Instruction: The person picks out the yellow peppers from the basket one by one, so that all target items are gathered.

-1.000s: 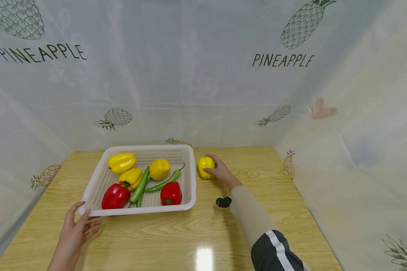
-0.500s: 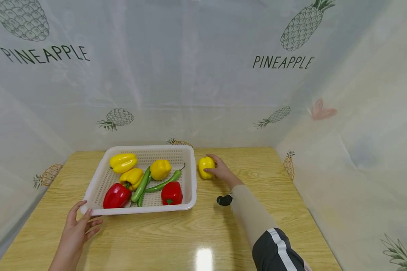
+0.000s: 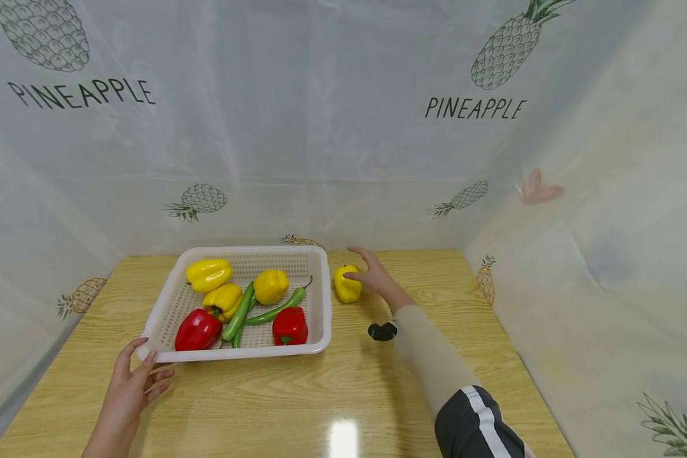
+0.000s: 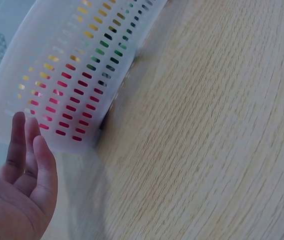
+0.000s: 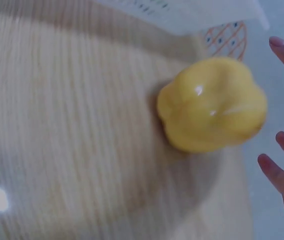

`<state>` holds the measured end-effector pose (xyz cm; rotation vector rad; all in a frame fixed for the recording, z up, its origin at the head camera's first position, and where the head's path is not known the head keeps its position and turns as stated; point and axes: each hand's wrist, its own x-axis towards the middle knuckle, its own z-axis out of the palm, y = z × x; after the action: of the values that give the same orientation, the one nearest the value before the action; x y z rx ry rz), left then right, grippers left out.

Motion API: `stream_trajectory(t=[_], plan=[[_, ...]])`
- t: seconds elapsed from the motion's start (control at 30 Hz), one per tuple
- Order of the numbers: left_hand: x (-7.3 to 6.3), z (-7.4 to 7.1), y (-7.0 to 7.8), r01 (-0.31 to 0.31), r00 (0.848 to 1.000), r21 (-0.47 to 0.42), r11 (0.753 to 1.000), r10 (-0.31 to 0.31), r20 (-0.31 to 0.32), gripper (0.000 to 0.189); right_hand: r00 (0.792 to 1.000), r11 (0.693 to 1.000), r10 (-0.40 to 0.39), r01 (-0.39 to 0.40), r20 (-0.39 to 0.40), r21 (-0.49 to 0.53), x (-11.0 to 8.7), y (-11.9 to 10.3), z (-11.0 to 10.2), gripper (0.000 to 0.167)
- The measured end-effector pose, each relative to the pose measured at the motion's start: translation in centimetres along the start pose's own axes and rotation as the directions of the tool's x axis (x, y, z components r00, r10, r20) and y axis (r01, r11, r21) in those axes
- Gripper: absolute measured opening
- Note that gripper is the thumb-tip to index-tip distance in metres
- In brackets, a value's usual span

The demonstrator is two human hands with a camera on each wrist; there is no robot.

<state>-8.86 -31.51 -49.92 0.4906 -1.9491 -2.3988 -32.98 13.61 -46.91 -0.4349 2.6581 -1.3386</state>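
A white plastic basket [image 3: 324, 299] stands on the table, with yellow and red bell peppers and green chili peppers in it. At its front left corner my left hand [image 3: 127, 394] pinches the rim between thumb and forefinger; the other fingers [image 4: 44, 170] extend loosely below the rim. A yellow bell pepper [image 3: 346, 286] sits on the table just right of the basket. My right hand [image 3: 374, 275] is spread behind and above this pepper, its thumb overlapping the pepper in the head view. In the right wrist view the fingers [image 5: 274, 172] stand apart from the pepper [image 5: 212, 105].
In the basket lie a large red pepper [image 3: 198, 330], a smaller red one [image 3: 290, 326] and several yellow ones, around the green chilies [image 3: 238, 313]. The wooden table [image 3: 252, 407] meets a pineapple-print curtain [image 3: 320, 127] behind and at both sides.
My right hand has let go of the yellow bell pepper, its fingers lifting and spreading away from it. The left hand stays at the basket corner.
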Motion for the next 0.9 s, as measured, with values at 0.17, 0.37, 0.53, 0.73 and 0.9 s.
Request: stream_trajectory(t=[0.17,0.37,0.53,0.73,0.9], plan=[[0.0,0.0,-0.1,-0.017,1.000,-0.007,1.000,0.017,0.009,0.028,0.998,0.996,-0.059,0.058,0.007,0.066,0.3,-1.7,-0.5,0.071],[0.0,0.0,-0.1,-0.030,0.999,-0.015,0.999,0.030,0.011,0.029,0.994,0.989,-0.099,0.094,0.041,0.113,0.7,-3.6,-0.5,0.062],[0.0,0.0,-0.1,-0.036,0.999,-0.022,0.999,0.037,0.016,0.029,0.987,0.986,-0.128,0.115,0.096,0.123,0.9,-5.8,0.0,0.056],[0.0,-0.1,-0.1,-0.037,0.999,-0.019,0.999,0.037,0.011,0.029,0.966,0.983,-0.167,0.147,0.198,0.111,1.2,-8.1,1.0,0.054],[0.0,-0.1,-0.1,-0.036,0.999,-0.015,0.999,0.036,0.007,0.029,0.954,0.982,-0.172,0.145,0.245,0.125,1.4,-9.2,2.1,0.051]])
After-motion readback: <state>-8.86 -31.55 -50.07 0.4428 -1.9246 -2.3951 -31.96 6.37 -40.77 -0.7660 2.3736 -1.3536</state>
